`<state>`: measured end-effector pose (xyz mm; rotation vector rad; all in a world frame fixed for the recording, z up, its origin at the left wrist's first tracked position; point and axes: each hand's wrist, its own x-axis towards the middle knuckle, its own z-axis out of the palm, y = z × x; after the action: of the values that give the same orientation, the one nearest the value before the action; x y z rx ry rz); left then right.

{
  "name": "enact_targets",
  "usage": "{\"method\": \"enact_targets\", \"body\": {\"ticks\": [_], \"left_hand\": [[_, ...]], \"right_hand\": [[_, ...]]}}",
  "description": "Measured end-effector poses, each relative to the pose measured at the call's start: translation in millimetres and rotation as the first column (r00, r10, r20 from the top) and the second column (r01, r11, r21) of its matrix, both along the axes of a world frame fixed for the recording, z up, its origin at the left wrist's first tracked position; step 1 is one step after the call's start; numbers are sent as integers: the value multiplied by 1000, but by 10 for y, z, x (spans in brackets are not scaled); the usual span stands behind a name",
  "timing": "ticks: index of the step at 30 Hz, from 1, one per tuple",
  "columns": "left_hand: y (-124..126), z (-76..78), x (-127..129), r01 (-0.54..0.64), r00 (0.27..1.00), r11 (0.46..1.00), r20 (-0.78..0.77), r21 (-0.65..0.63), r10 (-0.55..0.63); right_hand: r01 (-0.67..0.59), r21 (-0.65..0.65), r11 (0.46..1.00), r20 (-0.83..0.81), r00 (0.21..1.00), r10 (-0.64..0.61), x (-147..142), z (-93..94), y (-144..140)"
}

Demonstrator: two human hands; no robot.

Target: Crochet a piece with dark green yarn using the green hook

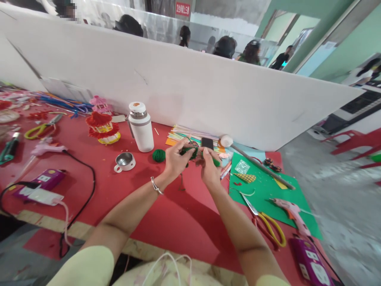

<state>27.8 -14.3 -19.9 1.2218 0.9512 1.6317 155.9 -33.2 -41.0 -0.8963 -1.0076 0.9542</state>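
Both my hands meet above the red table (166, 214). My left hand (176, 159), with a silver bracelet at the wrist, pinches a small dark green yarn piece (190, 152). My right hand (210, 166) grips the other end of the same green piece, with green showing past its fingers. A green yarn ball (158, 155) lies just left of my left hand. A thin strand hangs down below my hands.
A white thermos (140, 126) and steel cup (125, 161) stand at left. Green paper sheet (268, 190), yellow-handled scissors (268, 224) and a pink glue gun (293, 214) lie at right. A red tasselled craft (101, 127), another glue gun (46, 149), cables and a white partition (208, 87) surround. People sit behind the partition.
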Motion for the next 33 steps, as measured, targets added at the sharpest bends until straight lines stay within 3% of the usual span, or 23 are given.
{"method": "enact_targets", "body": {"ticks": [4, 9, 13, 17, 20, 22, 26, 28, 30, 33], "left_hand": [[-29, -46, 81, -71, 997, 997, 29, 3, 71], [-82, -15, 174, 117, 933, 982, 356, -147, -57], [-55, -7, 165, 145, 914, 980, 398, -133, -81], [-19, -9, 96, 59, 964, 997, 261, -53, -43], [-12, 11, 41, 13, 985, 999, 172, -39, -6], [-1, 27, 10, 62, 978, 996, 203, -67, -47], [47, 30, -39, 262, 928, 955, 308, -137, -210], [56, 18, -44, 224, 952, 969, 236, -108, -194], [39, 8, -24, 111, 987, 993, 122, -42, -105], [-27, 16, 35, 10, 992, 1000, 124, 5, -11]], "right_hand": [[-62, -2, 998, -239, 969, 60, -214, -51, -60], [-74, -3, 997, -344, 936, 69, -314, 0, -126], [-157, -17, 987, -353, 925, 141, -240, 39, -114], [-244, 43, 969, -258, 934, 247, -109, 33, -68], [-207, 93, 974, -65, 975, 213, 3, 5, -9], [-163, 103, 981, -20, 986, 166, 71, -12, 43], [-190, 65, 980, -12, 981, 191, 162, -2, 111], [-134, 107, 985, 150, 982, 117, 172, 24, 97], [-31, 261, 965, 365, 928, -69, 155, 40, 54], [47, 511, 858, 507, 790, -345, 102, 9, -19]]}}
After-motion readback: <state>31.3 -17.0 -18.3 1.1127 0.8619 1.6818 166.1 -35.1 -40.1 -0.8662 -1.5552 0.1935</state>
